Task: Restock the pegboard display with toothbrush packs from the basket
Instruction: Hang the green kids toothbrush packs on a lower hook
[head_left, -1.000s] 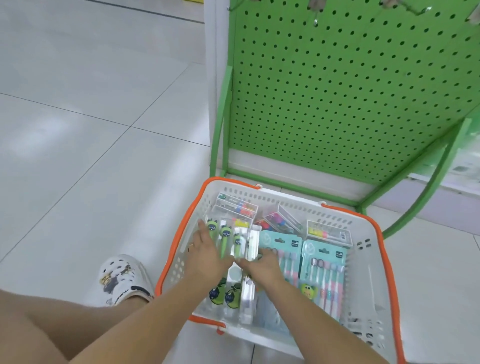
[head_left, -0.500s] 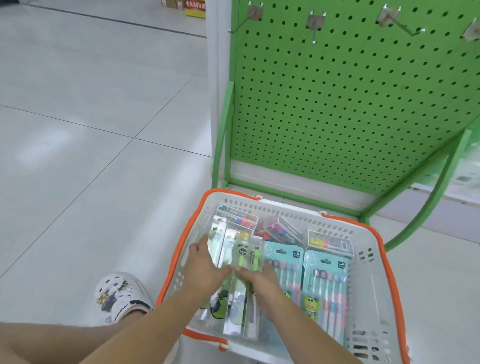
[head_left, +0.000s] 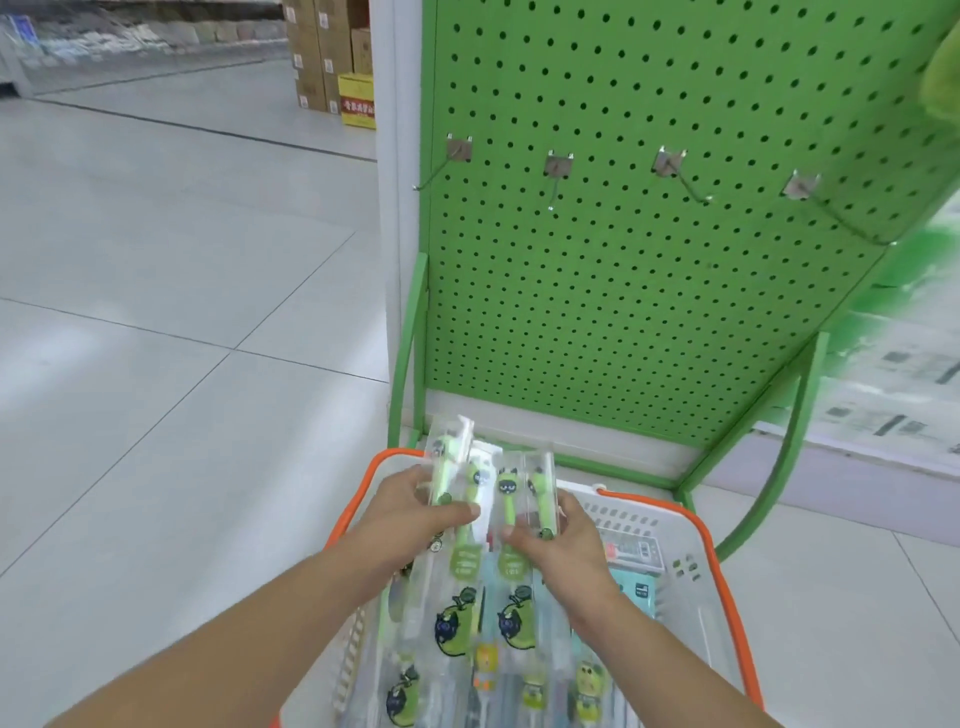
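Head view shows my left hand (head_left: 415, 512) and right hand (head_left: 563, 535) gripping clear green-toothbrush packs (head_left: 491, 499) above the orange-rimmed white plastic basket (head_left: 701, 525), fanned, I judge, for hanging on the green pegboard's (head_left: 649, 291) bare metal hooks (head_left: 558, 174).

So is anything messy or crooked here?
A little. The green toothbrush packs held in the left hand and right hand are fanned out unevenly, not squared up. The four hooks on the pegboard hang bare and point different ways. Nothing looks spilled or broken.
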